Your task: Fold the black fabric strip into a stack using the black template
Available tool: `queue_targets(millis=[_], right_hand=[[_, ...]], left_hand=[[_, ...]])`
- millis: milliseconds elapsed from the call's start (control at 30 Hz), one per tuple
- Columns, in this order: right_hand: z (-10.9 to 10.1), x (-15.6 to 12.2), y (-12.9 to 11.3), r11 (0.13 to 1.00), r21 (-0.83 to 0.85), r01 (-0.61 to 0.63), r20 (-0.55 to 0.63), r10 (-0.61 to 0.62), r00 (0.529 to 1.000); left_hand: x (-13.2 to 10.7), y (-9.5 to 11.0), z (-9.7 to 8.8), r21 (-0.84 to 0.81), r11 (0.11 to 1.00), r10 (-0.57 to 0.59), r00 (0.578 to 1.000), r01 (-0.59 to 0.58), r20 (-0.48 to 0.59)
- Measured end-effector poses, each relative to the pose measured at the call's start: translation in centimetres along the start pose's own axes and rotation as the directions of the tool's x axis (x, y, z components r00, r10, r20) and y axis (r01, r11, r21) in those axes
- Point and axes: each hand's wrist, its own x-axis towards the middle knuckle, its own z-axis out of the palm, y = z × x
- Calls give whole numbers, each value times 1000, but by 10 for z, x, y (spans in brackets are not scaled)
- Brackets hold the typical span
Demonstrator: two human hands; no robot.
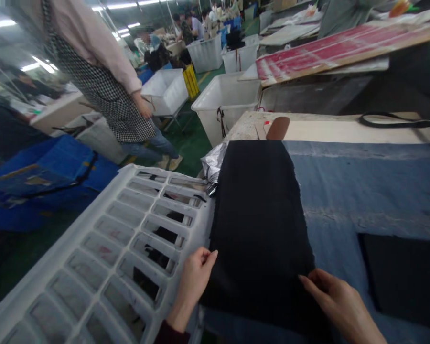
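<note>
A long black fabric piece lies spread over the blue-grey table covering, its far end near the back edge. At the fabric's left edge is my left hand, thumb and fingers pinched together on the cloth. My right hand pinches the opposite edge, close to the near end. The fingertips of both hands are partly hidden by the fabric and the fingers themselves. Off to the right, a stack of folded or cut black fabric rests on the same covering.
A white slatted plastic rack borders the table on the left. Behind the fabric are a brown rounded piece and a black strap. White bins and blue crates stand beyond. A person in a checked apron is at the left.
</note>
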Motion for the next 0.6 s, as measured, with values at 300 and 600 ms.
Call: queue_targets(millis=[300, 600], right_hand=[[2, 5, 2, 999, -29, 35, -25, -36, 999], [-9, -14, -7, 972, -218, 92, -312, -158, 937]], left_hand=[[1, 2, 2, 115, 993, 14, 1000, -12, -21], [1, -6, 4, 365, 930, 101, 985, -44, -140]])
